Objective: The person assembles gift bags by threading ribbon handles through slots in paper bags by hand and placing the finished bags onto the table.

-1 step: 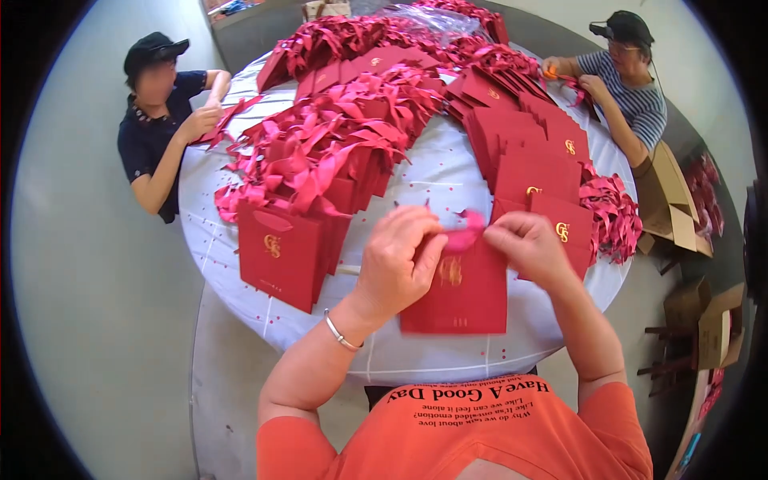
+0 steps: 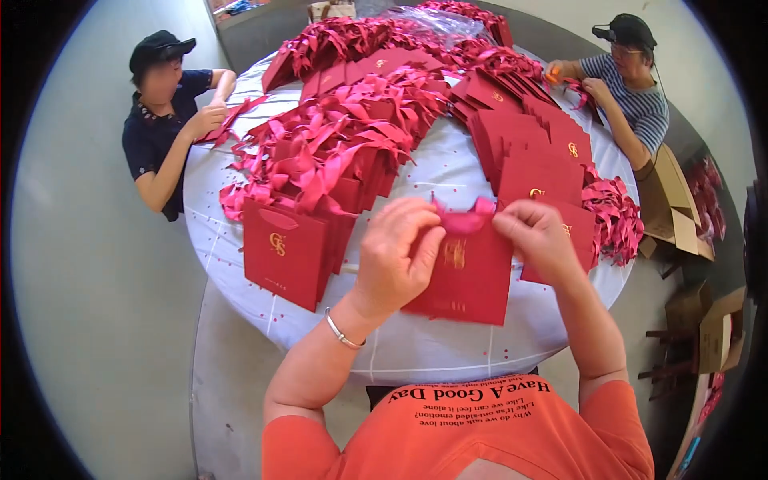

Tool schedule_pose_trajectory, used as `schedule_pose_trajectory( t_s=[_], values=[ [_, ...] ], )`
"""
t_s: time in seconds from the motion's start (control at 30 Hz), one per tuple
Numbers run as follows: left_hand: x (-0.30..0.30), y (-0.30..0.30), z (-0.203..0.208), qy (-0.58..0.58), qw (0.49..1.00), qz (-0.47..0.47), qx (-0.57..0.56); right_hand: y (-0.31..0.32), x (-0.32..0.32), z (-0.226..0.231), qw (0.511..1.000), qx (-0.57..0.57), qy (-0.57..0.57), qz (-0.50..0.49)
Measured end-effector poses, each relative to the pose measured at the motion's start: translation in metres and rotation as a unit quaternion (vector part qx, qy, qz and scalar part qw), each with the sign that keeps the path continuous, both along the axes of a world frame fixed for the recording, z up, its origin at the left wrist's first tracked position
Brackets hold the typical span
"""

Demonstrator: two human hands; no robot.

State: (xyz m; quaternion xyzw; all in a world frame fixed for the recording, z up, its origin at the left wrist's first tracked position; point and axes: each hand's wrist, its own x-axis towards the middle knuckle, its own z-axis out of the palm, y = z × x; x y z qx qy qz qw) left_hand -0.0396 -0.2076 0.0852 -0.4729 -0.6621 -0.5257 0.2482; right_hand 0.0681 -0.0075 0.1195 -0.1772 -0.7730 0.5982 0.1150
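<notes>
A red paper gift bag with gold lettering is in front of me near the table's close edge. A pink ribbon runs across its top, slightly blurred. My left hand, with a silver bangle at the wrist, is closed with thumb and fingers pinching the ribbon at the bag's upper left. At the upper right, my right hand pinches the ribbon's other side between thumb and forefinger. The fingertips partly hide the ribbon's ends.
Rows of red bags with pink ribbons stand to the left; stacked red bags lie to the right beside a ribbon heap. A white cloth covers the round table. Two co-workers handle ribbons and bags across it. Cardboard boxes stand at right.
The bag's lower edge has risen and tilted slightly. Both hands have shifted a little, still on the ribbon, which now bows more openly between them.
</notes>
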Motion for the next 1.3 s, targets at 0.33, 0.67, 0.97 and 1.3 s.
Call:
schedule_pose_trajectory(
  t_s=[0.33, 0.67, 0.97, 1.3],
  values=[
    [-0.027, -0.020, -0.001, -0.168, 0.972, 0.065, 0.152, 0.041, -0.095, 0.105, 0.805, 0.284, 0.499, -0.149],
    [-0.012, 0.008, -0.032, -0.100, 0.981, -0.034, -0.162, 0.122, -0.161, 0.010, 0.976, 0.177, 0.110, -0.069],
    [-0.018, 0.011, -0.040, -0.121, 0.961, -0.016, -0.249, 0.136, -0.202, -0.016, 0.982, 0.039, 0.184, -0.023],
    [-0.030, 0.041, -0.008, 0.014, 0.818, 0.020, -0.574, 0.140, -0.203, 0.010, 0.945, -0.153, 0.268, -0.111]
  ],
)
